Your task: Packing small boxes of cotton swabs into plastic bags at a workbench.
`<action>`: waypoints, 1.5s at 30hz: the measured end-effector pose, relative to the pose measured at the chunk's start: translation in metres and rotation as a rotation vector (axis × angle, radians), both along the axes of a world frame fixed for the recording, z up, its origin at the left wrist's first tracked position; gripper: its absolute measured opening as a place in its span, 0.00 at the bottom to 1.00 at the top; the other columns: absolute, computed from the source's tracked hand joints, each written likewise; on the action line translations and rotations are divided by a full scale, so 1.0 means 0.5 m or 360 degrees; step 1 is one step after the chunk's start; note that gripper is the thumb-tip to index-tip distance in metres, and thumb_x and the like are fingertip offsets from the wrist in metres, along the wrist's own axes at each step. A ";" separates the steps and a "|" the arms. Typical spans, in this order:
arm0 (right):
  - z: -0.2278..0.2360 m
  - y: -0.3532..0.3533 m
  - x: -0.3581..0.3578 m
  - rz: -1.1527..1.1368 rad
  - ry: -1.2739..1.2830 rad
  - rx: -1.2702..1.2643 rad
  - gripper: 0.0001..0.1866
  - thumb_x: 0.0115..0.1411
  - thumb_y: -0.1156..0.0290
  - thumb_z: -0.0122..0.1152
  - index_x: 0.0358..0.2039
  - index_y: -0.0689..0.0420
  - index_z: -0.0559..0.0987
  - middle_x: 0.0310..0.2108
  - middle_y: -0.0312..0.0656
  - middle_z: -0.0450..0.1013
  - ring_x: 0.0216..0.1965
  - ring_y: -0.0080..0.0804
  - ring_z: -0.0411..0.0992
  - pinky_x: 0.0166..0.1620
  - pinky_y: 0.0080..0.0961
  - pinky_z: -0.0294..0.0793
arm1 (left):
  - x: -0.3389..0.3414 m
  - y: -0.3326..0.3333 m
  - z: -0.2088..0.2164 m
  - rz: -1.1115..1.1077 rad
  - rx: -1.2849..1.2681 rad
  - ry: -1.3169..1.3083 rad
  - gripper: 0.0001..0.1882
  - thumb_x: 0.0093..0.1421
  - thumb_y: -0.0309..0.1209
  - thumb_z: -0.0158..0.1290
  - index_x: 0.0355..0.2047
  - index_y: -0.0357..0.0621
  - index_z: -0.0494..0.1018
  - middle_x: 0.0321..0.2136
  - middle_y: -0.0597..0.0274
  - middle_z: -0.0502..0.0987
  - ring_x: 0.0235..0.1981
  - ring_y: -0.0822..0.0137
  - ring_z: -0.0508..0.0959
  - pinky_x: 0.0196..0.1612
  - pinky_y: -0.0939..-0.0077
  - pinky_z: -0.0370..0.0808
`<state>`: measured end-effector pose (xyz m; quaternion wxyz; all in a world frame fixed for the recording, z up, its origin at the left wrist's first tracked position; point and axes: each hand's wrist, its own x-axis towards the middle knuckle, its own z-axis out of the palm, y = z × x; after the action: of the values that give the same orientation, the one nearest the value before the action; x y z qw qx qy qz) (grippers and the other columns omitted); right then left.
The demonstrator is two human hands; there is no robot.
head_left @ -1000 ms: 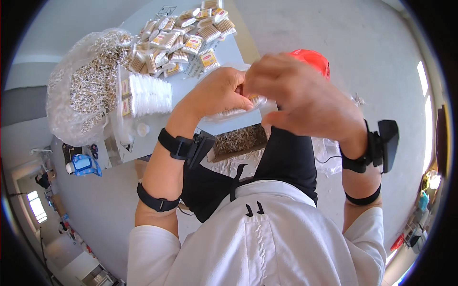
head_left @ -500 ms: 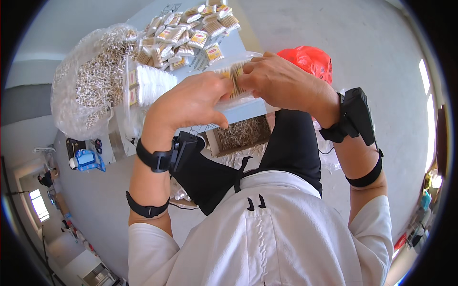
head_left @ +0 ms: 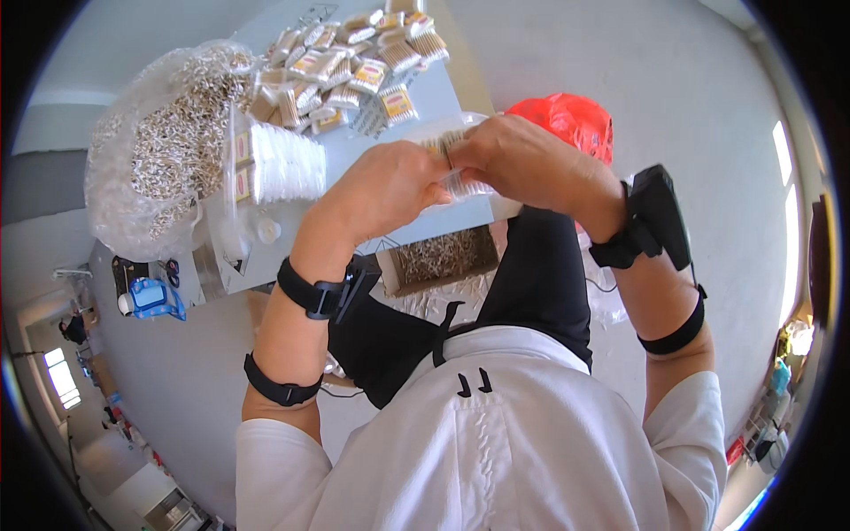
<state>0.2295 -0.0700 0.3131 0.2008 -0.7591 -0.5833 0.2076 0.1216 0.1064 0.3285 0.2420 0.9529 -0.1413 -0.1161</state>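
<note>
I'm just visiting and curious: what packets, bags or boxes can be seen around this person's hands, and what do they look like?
Small clear packet: pinched between left hand and right hand, holding pale sticks.
Filled packets: heap at the table's far end, clear with tan contents.
Big clear bag: table's left, bulging with pale sticks.
Open box: on the lap, rectangular, brownish contents.
Red bag: beyond the right hand, crumpled.

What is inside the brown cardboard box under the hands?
The open cardboard box holds a loose heap of small pale sticks. The left hand and right hand above hide its far edge; its bottom cannot be seen.
</note>
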 end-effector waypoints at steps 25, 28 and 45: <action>-0.049 -0.003 -0.021 -0.0130 -0.0285 0.1025 0.06 0.46 0.81 0.57 0.26 0.60 0.70 0.30 0.42 0.68 0.37 0.42 0.67 0.44 0.33 0.64 | -0.051 -0.051 -0.056 0.0679 -0.0201 -0.1175 0.10 0.45 0.21 0.64 0.23 0.37 0.72 0.37 0.60 0.77 0.38 0.59 0.75 0.37 0.71 0.73; -0.060 0.000 -0.026 -0.0238 -0.0113 0.1099 0.07 0.48 0.80 0.57 0.28 0.60 0.69 0.29 0.42 0.66 0.35 0.44 0.66 0.44 0.34 0.64 | -0.050 -0.042 -0.081 0.0708 -0.0471 -0.1081 0.09 0.46 0.21 0.63 0.23 0.36 0.71 0.33 0.58 0.76 0.34 0.58 0.75 0.34 0.70 0.72; -0.042 -0.066 -0.005 -0.0413 0.0000 0.0908 0.08 0.48 0.81 0.63 0.29 0.62 0.73 0.40 0.46 0.70 0.41 0.47 0.70 0.41 0.34 0.73 | -0.036 -0.030 -0.090 0.0667 -0.0423 -0.1131 0.13 0.46 0.20 0.61 0.26 0.41 0.66 0.26 0.59 0.71 0.32 0.54 0.71 0.36 0.61 0.68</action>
<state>0.2271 -0.1032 0.2921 0.4305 -0.7402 -0.5164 0.0082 0.1034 0.0914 0.2834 0.3172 0.9023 -0.0331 0.2900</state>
